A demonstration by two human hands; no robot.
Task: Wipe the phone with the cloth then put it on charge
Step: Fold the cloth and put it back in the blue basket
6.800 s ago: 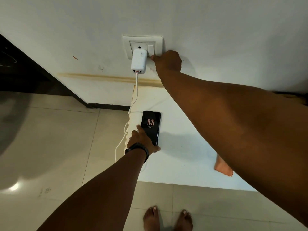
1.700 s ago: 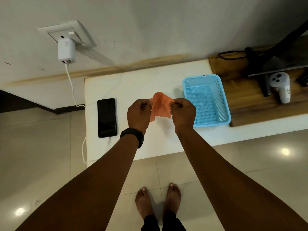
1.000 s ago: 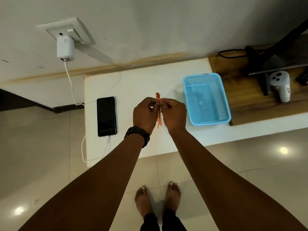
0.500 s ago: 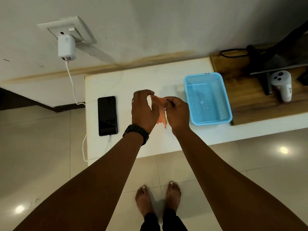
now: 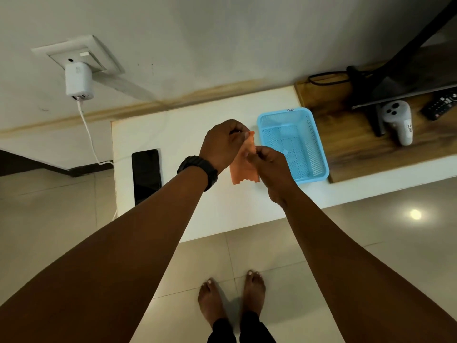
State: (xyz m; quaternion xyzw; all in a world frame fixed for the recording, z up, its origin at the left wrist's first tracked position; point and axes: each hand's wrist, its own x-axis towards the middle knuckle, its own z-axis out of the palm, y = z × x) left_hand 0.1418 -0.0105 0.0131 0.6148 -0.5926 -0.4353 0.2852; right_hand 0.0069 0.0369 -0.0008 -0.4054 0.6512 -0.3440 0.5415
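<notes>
The black phone [image 5: 146, 172] lies flat with a dark screen near the left edge of the white table [image 5: 178, 134]. A white cable [image 5: 87, 131] runs from its near end up to the white charger [image 5: 79, 81] plugged into the wall socket [image 5: 81, 55]. Above the table's middle I hold a small orange cloth [image 5: 243, 169] between both hands. My left hand [image 5: 223, 143] pinches its upper corner, and my right hand [image 5: 268, 164] pinches its edge lower down. The cloth hangs folded between them.
An empty light-blue plastic basket [image 5: 319, 154] stands just right of my hands. Further right a wooden board [image 5: 346, 149] carries a TV stand [image 5: 376, 95], a white controller [image 5: 399, 121] and a black remote [image 5: 441, 103]. My bare feet [image 5: 232, 297] stand on the tiled floor.
Earlier my right hand was at the wall socket and my left on the phone. Since then both hands took up the cloth and have been folding it, my left hand now higher.
</notes>
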